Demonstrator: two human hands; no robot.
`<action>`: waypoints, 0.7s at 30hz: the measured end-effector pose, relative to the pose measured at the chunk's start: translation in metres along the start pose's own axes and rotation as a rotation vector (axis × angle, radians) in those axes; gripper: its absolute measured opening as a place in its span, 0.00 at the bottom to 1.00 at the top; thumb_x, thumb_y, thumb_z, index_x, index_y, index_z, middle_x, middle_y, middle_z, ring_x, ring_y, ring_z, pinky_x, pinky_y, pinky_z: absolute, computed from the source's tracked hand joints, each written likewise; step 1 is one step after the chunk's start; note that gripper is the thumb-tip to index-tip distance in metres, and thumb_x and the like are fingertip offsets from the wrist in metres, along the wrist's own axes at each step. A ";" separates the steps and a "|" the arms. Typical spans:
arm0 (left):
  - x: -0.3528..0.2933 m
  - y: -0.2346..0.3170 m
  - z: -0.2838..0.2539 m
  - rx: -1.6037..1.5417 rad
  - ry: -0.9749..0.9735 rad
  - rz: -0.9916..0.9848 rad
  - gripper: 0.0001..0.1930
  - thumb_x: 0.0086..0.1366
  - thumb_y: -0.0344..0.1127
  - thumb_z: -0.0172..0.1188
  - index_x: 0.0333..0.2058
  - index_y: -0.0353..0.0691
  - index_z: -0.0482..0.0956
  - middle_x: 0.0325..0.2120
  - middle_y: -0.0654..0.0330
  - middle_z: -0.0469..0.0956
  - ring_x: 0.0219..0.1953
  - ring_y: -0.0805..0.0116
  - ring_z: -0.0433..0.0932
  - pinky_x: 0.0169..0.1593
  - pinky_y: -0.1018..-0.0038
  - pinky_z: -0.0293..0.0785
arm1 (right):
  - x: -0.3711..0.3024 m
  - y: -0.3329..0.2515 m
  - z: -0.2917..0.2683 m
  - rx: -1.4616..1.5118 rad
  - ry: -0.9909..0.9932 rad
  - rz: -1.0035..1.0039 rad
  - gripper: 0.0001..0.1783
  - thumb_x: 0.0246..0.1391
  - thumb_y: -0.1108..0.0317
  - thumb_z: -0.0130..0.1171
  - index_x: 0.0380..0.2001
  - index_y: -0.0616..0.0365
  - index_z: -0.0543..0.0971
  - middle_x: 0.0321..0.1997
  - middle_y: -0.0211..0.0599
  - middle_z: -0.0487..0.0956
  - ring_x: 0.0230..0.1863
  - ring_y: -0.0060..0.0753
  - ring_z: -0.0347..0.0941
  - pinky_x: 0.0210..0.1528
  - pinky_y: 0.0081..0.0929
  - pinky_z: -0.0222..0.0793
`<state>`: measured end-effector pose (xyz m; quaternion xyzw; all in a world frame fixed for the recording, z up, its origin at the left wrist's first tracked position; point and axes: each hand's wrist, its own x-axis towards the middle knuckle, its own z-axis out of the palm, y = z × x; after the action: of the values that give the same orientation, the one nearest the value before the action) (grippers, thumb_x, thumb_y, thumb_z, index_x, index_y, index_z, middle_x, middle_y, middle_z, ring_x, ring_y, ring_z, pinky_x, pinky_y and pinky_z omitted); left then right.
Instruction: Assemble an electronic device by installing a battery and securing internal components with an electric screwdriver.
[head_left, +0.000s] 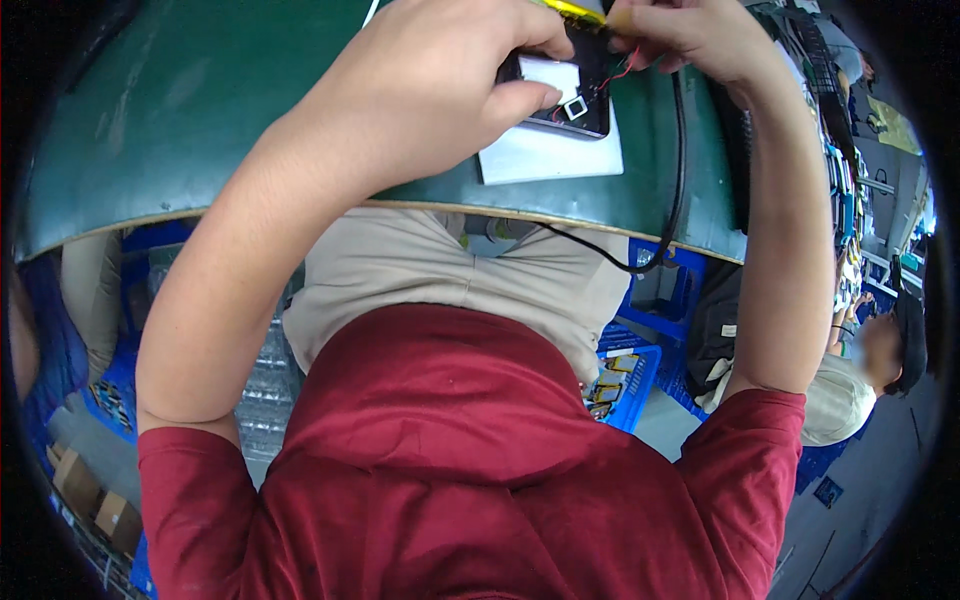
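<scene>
A shallow black device casing (588, 118) lies open side up on a flat white pad (550, 160) at the far edge of view. Inside it are a silver-white flat block (552, 76) and a small white square frame (575, 107). My left hand (450, 75) grips the casing, thumb and a finger bent over its left part. A thin red wire (627, 68) runs from the casing to the fingertips of my right hand (680, 35), which are pinched on it. Just beyond, a yellow strip (578, 10) shows between my hands, partly cut off.
The green tabletop (200, 130) ends in a curved edge near my lap. A black cable (680, 160) hangs over that edge on the right. Below stands a blue crate (640, 385) holding several yellow-and-dark pieces. Another person (850, 390) sits at the right.
</scene>
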<state>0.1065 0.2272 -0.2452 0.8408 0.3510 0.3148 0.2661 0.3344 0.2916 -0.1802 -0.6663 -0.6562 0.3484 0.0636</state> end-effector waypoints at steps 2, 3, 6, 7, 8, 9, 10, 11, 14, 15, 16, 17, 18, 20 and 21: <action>-0.004 0.002 0.000 -0.035 0.062 -0.036 0.18 0.61 0.33 0.67 0.49 0.34 0.81 0.39 0.51 0.75 0.43 0.53 0.77 0.47 0.64 0.74 | 0.007 -0.001 0.007 0.006 -0.019 -0.074 0.09 0.54 0.68 0.66 0.31 0.65 0.85 0.27 0.36 0.85 0.27 0.25 0.83 0.28 0.20 0.76; -0.005 -0.002 0.008 -0.029 0.128 0.034 0.19 0.61 0.30 0.68 0.51 0.37 0.81 0.36 0.54 0.75 0.39 0.57 0.78 0.44 0.66 0.74 | 0.008 -0.001 0.007 -0.001 -0.032 -0.078 0.09 0.54 0.68 0.65 0.31 0.65 0.85 0.27 0.35 0.85 0.26 0.25 0.83 0.28 0.21 0.76; 0.005 0.004 -0.002 0.056 0.052 0.000 0.22 0.62 0.33 0.68 0.56 0.40 0.79 0.36 0.54 0.74 0.37 0.59 0.77 0.42 0.65 0.74 | 0.017 0.025 0.004 -0.139 -0.001 -0.204 0.08 0.55 0.66 0.66 0.33 0.60 0.86 0.26 0.31 0.84 0.26 0.22 0.81 0.28 0.19 0.74; 0.011 0.004 -0.009 0.198 0.078 0.015 0.23 0.63 0.36 0.68 0.57 0.41 0.80 0.40 0.52 0.77 0.41 0.55 0.79 0.45 0.65 0.76 | 0.023 0.035 0.002 -0.177 -0.008 -0.263 0.09 0.58 0.65 0.65 0.34 0.59 0.84 0.28 0.27 0.83 0.27 0.17 0.79 0.27 0.16 0.71; 0.020 0.005 -0.017 0.211 0.118 0.067 0.18 0.62 0.35 0.68 0.49 0.37 0.81 0.39 0.51 0.77 0.42 0.53 0.79 0.46 0.64 0.76 | 0.018 0.028 0.005 -0.173 0.017 -0.299 0.08 0.55 0.66 0.65 0.30 0.60 0.83 0.26 0.28 0.83 0.26 0.20 0.80 0.27 0.19 0.73; 0.033 0.000 -0.024 0.223 0.158 0.120 0.13 0.62 0.34 0.67 0.42 0.32 0.83 0.38 0.49 0.77 0.43 0.51 0.79 0.46 0.63 0.75 | 0.015 0.022 0.007 -0.143 0.010 -0.270 0.08 0.53 0.67 0.66 0.30 0.61 0.84 0.25 0.30 0.83 0.26 0.21 0.80 0.28 0.20 0.74; 0.047 -0.032 -0.025 0.483 0.172 0.267 0.29 0.60 0.43 0.71 0.58 0.38 0.79 0.45 0.50 0.79 0.47 0.49 0.80 0.51 0.64 0.77 | 0.012 0.011 0.007 -0.118 -0.003 -0.257 0.08 0.52 0.67 0.66 0.30 0.62 0.85 0.24 0.32 0.84 0.25 0.22 0.81 0.29 0.22 0.76; 0.061 -0.036 -0.027 0.440 0.054 0.141 0.33 0.57 0.47 0.73 0.58 0.36 0.78 0.48 0.48 0.79 0.49 0.47 0.80 0.53 0.64 0.77 | 0.011 0.013 0.008 -0.050 0.006 -0.280 0.08 0.49 0.68 0.68 0.26 0.64 0.83 0.22 0.35 0.83 0.24 0.25 0.82 0.29 0.25 0.78; 0.095 -0.034 -0.026 0.371 -0.235 -0.111 0.44 0.48 0.58 0.78 0.57 0.31 0.78 0.50 0.44 0.79 0.52 0.48 0.80 0.55 0.63 0.77 | 0.008 0.012 0.008 -0.030 0.013 -0.225 0.07 0.48 0.70 0.68 0.26 0.65 0.83 0.22 0.35 0.83 0.24 0.26 0.82 0.27 0.26 0.77; 0.098 -0.036 -0.028 0.384 -0.235 -0.160 0.46 0.45 0.61 0.79 0.57 0.32 0.79 0.49 0.43 0.79 0.52 0.49 0.79 0.55 0.62 0.77 | 0.009 0.011 0.009 -0.031 0.014 -0.223 0.07 0.48 0.71 0.68 0.26 0.65 0.83 0.22 0.36 0.83 0.24 0.26 0.82 0.28 0.26 0.78; 0.098 -0.038 -0.026 0.437 -0.219 -0.107 0.48 0.45 0.61 0.79 0.57 0.31 0.78 0.48 0.44 0.79 0.53 0.49 0.79 0.56 0.63 0.76 | 0.007 0.011 0.009 -0.027 0.017 -0.209 0.07 0.48 0.71 0.68 0.26 0.65 0.83 0.22 0.36 0.83 0.24 0.26 0.82 0.28 0.26 0.78; 0.098 -0.041 -0.025 0.488 -0.203 -0.055 0.49 0.44 0.62 0.79 0.58 0.31 0.78 0.48 0.44 0.79 0.53 0.49 0.78 0.56 0.63 0.76 | 0.007 0.010 0.010 -0.055 0.033 -0.203 0.07 0.48 0.71 0.68 0.26 0.65 0.84 0.22 0.38 0.83 0.25 0.27 0.83 0.28 0.25 0.78; 0.094 -0.045 -0.026 0.486 -0.160 -0.024 0.43 0.46 0.58 0.79 0.55 0.34 0.79 0.48 0.46 0.78 0.52 0.50 0.78 0.55 0.62 0.76 | 0.007 0.007 0.010 -0.050 0.042 -0.204 0.07 0.48 0.71 0.68 0.26 0.65 0.84 0.22 0.38 0.83 0.25 0.27 0.83 0.28 0.25 0.78; 0.088 -0.052 -0.025 0.385 -0.088 0.020 0.38 0.47 0.55 0.79 0.52 0.35 0.80 0.47 0.47 0.78 0.51 0.52 0.78 0.53 0.63 0.76 | 0.008 0.009 0.009 -0.052 0.050 -0.195 0.07 0.48 0.71 0.68 0.26 0.65 0.84 0.23 0.39 0.84 0.26 0.28 0.84 0.29 0.25 0.78; 0.086 -0.056 -0.024 0.281 -0.008 0.052 0.33 0.49 0.52 0.79 0.48 0.37 0.81 0.46 0.49 0.77 0.50 0.54 0.78 0.52 0.63 0.76 | 0.011 0.012 0.009 -0.056 0.046 -0.199 0.08 0.48 0.70 0.68 0.26 0.65 0.83 0.23 0.39 0.84 0.26 0.28 0.85 0.30 0.26 0.79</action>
<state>0.1134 0.3322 -0.2369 0.8798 0.3686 0.2661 0.1387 0.3380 0.2966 -0.1973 -0.6072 -0.7270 0.3063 0.0943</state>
